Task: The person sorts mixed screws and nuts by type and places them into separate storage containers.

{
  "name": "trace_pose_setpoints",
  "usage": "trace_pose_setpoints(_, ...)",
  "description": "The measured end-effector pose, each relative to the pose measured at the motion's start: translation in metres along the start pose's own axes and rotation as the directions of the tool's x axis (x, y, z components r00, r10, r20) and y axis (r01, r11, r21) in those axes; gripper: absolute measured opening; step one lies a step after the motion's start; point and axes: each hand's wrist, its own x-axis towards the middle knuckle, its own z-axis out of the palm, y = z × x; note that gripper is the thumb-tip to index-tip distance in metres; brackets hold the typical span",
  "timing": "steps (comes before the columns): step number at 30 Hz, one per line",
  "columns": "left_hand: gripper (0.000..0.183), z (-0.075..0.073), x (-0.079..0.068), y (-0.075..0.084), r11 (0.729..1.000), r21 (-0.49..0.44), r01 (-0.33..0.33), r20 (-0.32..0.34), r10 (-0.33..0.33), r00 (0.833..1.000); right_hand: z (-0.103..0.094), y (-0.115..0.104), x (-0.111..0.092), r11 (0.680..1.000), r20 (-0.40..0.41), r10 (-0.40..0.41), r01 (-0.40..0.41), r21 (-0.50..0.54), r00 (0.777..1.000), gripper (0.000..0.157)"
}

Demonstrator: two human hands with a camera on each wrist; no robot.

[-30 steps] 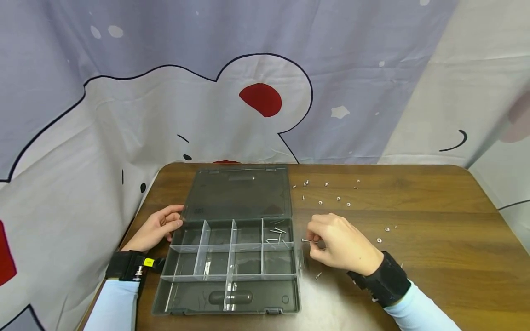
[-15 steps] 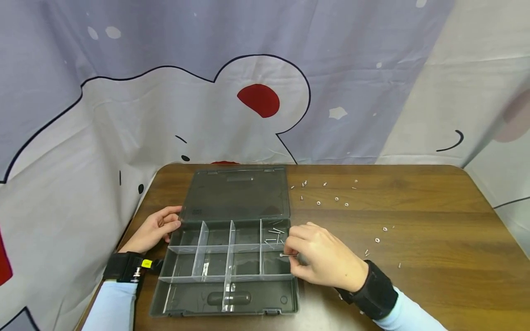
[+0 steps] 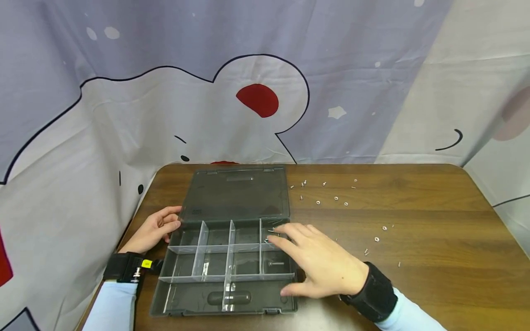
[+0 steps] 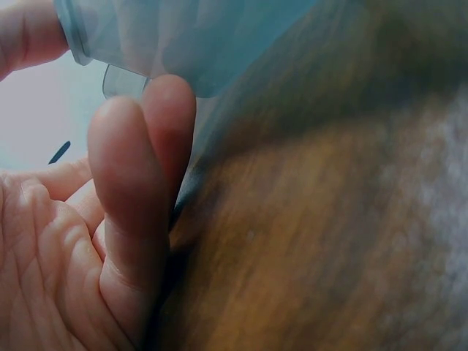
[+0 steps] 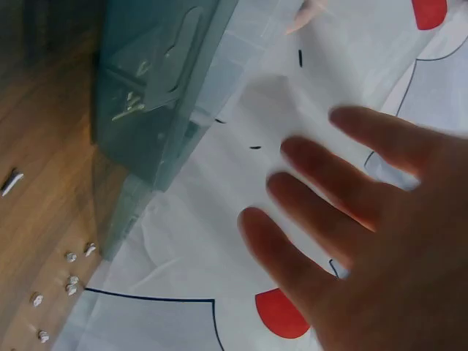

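Blue-sleeved, the right hand (image 3: 320, 264) spreads wide over the grey box (image 3: 190, 296); the left hand (image 3: 155, 228), fingers relaxed, touches its left edge. Brown table (image 3: 426, 239), patterned cloth (image 3: 348, 82) behind.

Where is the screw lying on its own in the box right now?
In the head view, the lone screw lies in the middle row's rightmost compartment of the box, just left of the right hand.
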Motion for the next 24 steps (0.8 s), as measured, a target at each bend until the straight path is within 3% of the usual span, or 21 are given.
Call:
trace_pose_setpoints(2,0.054,0.0,-0.001,0.0,1.0,0.002,0.001,-0.002,-0.001,1.0,-0.002,-0.001,-0.003,0.999,0.085,0.032,-0.032,-0.003,0.996,0.101)
trace_pose_setpoints(3,0.054,0.0,-0.001,0.0,1.0,0.003,0.0,-0.003,0.0,1.0,-0.002,-0.001,-0.004,0.999,0.116,0.048,-0.048,-0.002,0.992,0.108)
trace_pose_setpoints(11,0.053,0.0,-0.001,-0.002,1.0,0.016,-0.006,-0.004,0.006,1.0,-0.011,0.006,-0.008,0.995,0.165,0.099,-0.103,0.016,0.981,0.108)
trace_pose_setpoints(24,0.054,0.0,0.0,-0.002,1.0,-0.003,-0.006,-0.002,0.006,1.0,-0.016,0.027,-0.026,0.991,0.145,0.131,-0.127,-0.036,0.981,0.107)
